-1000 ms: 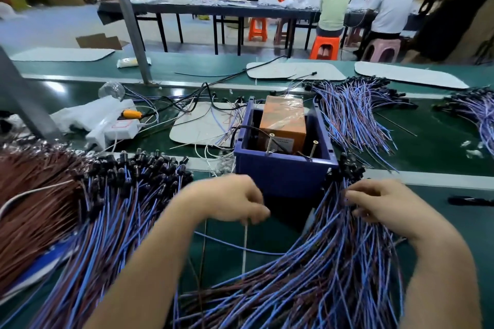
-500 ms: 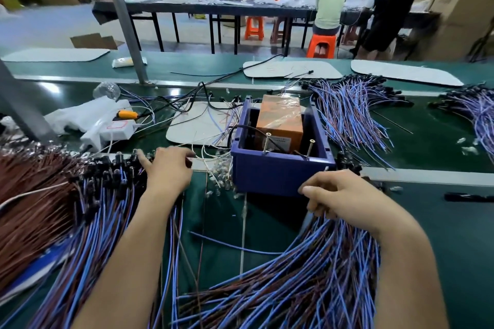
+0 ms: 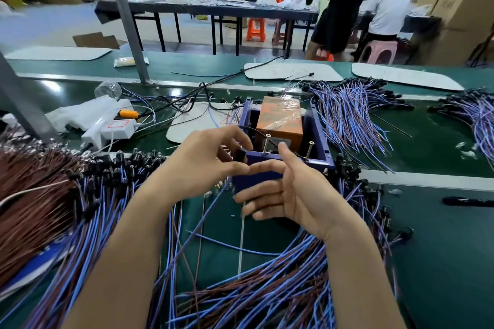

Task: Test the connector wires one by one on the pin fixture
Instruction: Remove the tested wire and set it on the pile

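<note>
Near: loose wires [image 3: 267, 288] heaped on tabletop [image 3: 441, 262], second heap [image 3: 93, 203] to the left. Left grip [image 3: 203, 165] pinched one black connector [image 3: 239, 155] just short of fixture [image 3: 319, 128]. Right grip [image 3: 291, 192] apart, relaxed, holding nothing. Pins [image 3: 309, 148] bare. More bundles [image 3: 347, 117] beyond. Judged mid-batch, many wires left; could not tell tested heaps from untested.

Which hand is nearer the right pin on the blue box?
Right. The right hand is left of and below the pin, in front of the blue box; the left hand, pinching a black connector, is farther left by its left corner.
</note>
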Demonstrator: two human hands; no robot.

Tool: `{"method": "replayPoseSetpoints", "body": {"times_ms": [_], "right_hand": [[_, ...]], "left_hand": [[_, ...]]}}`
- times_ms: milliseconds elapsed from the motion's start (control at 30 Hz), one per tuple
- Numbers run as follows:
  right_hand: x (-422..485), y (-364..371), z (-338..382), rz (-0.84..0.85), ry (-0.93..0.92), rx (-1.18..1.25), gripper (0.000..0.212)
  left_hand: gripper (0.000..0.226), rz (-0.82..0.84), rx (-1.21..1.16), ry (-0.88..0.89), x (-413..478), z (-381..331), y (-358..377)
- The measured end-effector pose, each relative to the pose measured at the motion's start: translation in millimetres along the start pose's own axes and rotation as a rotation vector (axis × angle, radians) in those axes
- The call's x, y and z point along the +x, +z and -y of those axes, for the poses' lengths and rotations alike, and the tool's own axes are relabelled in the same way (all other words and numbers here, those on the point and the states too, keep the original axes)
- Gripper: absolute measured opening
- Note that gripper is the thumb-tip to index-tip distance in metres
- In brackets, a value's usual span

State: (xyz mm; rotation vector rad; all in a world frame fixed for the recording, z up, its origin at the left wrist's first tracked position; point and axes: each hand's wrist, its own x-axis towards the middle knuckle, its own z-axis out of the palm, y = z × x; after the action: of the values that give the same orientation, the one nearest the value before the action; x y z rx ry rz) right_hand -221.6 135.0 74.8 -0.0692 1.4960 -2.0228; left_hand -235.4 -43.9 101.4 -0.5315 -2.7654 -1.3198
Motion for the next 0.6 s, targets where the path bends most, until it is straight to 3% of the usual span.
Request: {"method": "replayPoseSetpoints", "body": {"times_ms": [233,333,500,600], "right_hand": [[5.2,7.8,-3.2,0.182,0.066,0.081,0.09],[-0.2,4.1,4.1,0.12,-0.011,0.146,0.095],[-20.3,-2.8,17.9,-0.047,-0.28,0.251,0.046],[-27.4,-1.9,21.6,-0.143,-0.395,0.339,0.03]], "left_hand": [[0.02,-0.084,-0.365,0.214,4.4,-28.0,9.1],[0.01,-0.05,-0.547,0.325,-2.8,-33.6,9.9],[0.016,0.43,-0.613,0.385,-19.9,-30.1,-8.2],[0.027,0.762,-0.592,0.343,-24.1,-32.2,-14.1]]}}
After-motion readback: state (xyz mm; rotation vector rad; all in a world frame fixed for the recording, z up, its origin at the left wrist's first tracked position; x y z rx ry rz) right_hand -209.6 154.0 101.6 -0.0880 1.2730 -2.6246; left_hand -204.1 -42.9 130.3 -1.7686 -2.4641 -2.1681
